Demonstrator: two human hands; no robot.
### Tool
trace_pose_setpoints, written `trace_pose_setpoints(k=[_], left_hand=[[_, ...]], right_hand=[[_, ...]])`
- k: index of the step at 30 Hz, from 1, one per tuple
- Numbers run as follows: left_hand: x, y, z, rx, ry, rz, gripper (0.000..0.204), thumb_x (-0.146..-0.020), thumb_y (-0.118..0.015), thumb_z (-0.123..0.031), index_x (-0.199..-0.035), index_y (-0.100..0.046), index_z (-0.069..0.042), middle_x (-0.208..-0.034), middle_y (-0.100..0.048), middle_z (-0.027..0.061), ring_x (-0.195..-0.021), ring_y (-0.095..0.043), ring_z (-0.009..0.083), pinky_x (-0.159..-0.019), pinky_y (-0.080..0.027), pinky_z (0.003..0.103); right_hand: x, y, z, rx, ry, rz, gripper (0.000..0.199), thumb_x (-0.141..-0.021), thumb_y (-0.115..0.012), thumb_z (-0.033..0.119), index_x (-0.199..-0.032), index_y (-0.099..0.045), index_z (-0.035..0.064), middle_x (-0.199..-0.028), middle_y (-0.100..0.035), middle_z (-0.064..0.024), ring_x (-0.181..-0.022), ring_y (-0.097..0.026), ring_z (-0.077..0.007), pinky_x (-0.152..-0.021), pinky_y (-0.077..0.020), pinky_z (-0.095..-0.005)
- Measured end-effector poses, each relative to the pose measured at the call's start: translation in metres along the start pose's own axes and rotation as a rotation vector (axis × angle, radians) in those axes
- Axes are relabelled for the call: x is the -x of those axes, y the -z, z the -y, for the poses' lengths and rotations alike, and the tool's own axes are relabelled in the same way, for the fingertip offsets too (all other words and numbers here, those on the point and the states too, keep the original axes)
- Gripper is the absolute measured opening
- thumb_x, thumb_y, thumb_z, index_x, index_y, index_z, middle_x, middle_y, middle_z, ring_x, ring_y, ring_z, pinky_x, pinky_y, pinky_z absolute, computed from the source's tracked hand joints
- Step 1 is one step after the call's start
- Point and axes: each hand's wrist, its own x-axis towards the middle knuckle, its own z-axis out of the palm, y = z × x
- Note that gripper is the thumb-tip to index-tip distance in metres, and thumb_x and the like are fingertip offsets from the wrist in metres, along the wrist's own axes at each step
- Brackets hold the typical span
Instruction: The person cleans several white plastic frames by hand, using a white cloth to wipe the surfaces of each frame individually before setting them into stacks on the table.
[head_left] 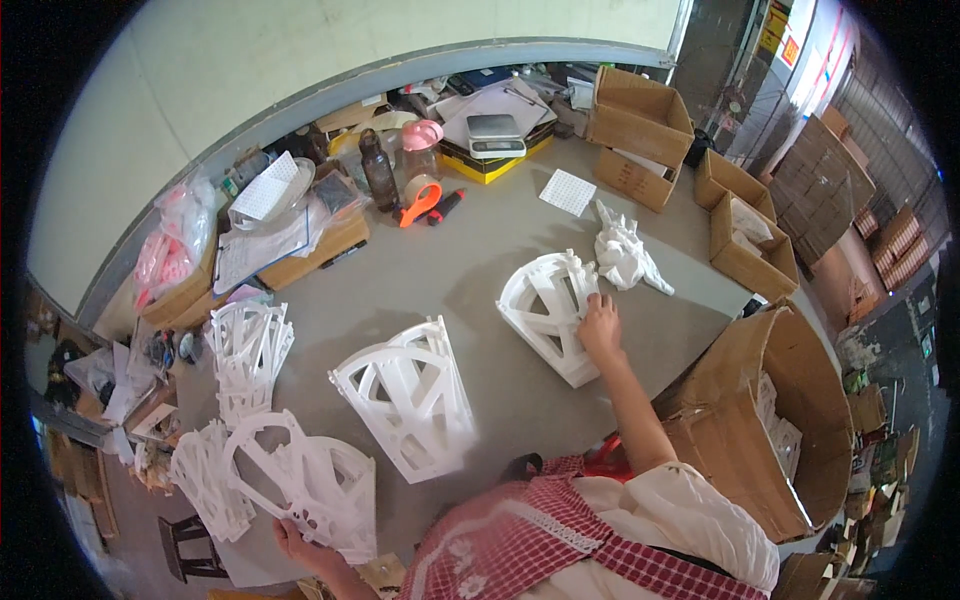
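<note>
My right hand [600, 325] reaches out over the grey table [470, 250] and grips the right edge of a stack of white plastic fan-shaped frames [545, 305]. My left hand [300, 545] holds the lower edge of another white plastic frame [300, 480] at the near left corner of the table. Between them lies a third stack of white frames [410, 395], which neither hand touches. More white frames [245, 355] stand upright at the left.
A crumpled white plastic bag [625, 255] lies just beyond the right stack. An open cardboard box [770, 420] with white parts stands at my right, with more boxes [640, 125] behind. A scale [495, 135], bottles [380, 170] and an orange tape dispenser [420, 205] crowd the back.
</note>
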Motion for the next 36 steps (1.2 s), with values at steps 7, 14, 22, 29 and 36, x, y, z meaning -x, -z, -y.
trace_pose_setpoints(k=[7, 14, 22, 29, 36], left_hand=[[0.017, 0.005, -0.011, 0.023, 0.011, -0.039, 0.035, -0.098, -0.053, -0.024, -0.124, -0.052, -0.002, -0.112, -0.06, 0.0075, -0.099, -0.058, 0.0182, -0.083, -0.047, 0.033], [0.009, 0.014, 0.0, 0.09, -0.067, -0.079, 0.033, -0.095, -0.056, -0.014, -0.124, -0.053, 0.002, -0.104, -0.062, 0.0086, -0.085, -0.06, 0.0185, -0.073, -0.051, 0.033], [-0.001, 0.04, 0.011, -0.18, -0.058, 0.057, 0.027, -0.097, -0.054, -0.01, -0.12, -0.061, 0.002, -0.089, -0.062, 0.0039, -0.074, -0.059, 0.0103, -0.056, -0.052, 0.027], [-0.001, 0.025, 0.017, -0.705, -0.092, 0.158, 0.03, -0.097, -0.054, -0.012, -0.124, -0.062, 0.0, -0.083, -0.067, 0.0074, -0.064, -0.062, 0.0096, -0.052, -0.051, 0.026], [-0.002, 0.01, 0.016, -1.361, -0.304, 0.158, 0.031, -0.089, -0.055, -0.011, -0.118, -0.063, -0.001, -0.099, -0.064, 0.0184, -0.088, -0.064, 0.0356, -0.076, -0.051, 0.044]], right_hand=[[-0.002, 0.013, -0.004, -0.001, 0.047, -0.008, 0.022, -0.075, -0.063, 0.009, -0.097, -0.065, 0.0073, -0.099, -0.065, -0.0145, -0.093, -0.061, -0.0385, -0.083, -0.0498, -0.0478], [0.015, 0.019, -0.054, -0.943, -0.36, 0.068, 0.029, -0.083, -0.057, 0.006, -0.11, -0.065, -0.0001, -0.096, -0.064, -0.0056, -0.082, -0.057, -0.0163, -0.074, -0.049, -0.0295], [0.037, -0.02, -0.121, -1.042, -0.35, -0.027, 0.031, -0.085, -0.048, -0.006, -0.113, -0.062, -0.0043, -0.108, -0.063, -0.0082, -0.1, -0.057, -0.0189, -0.092, -0.0451, -0.0301], [0.024, -0.033, -0.126, -0.771, -0.205, -0.07, 0.027, -0.082, -0.05, -0.007, -0.104, -0.064, -0.0035, -0.098, -0.064, -0.0077, -0.09, -0.058, -0.0189, -0.086, -0.0462, -0.0306], [0.029, -0.013, -0.107, -0.631, -0.151, -0.056, 0.026, -0.08, -0.051, -0.005, -0.103, -0.065, -0.0033, -0.096, -0.064, -0.0074, -0.089, -0.058, -0.0189, -0.085, -0.0466, -0.0313]])
